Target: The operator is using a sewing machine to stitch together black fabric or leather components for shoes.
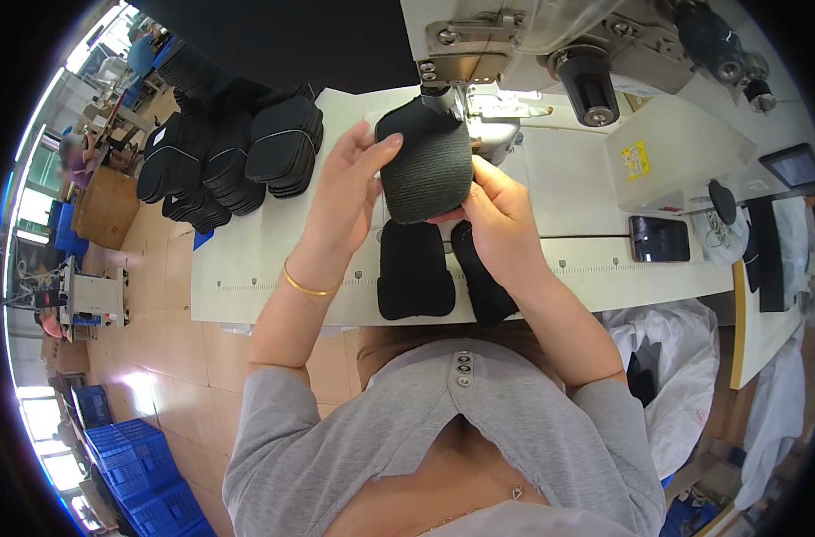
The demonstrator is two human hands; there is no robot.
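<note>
A black rounded fabric pad is held up between both hands, its upper end at the presser foot of a sewing machine. My left hand grips its left edge, thumb on top. With thumb and fingers, my right hand pinches the lower right edge. Closer to me, two more black pads lie on the white table near its front edge; the right one is partly hidden by my right hand and forearm.
Stacks of black pads, some tied with bands, stand at the table's left. A phone lies to the right, beside a clear bag. A white plastic bag hangs below the table at right. Blue crates stand on the floor.
</note>
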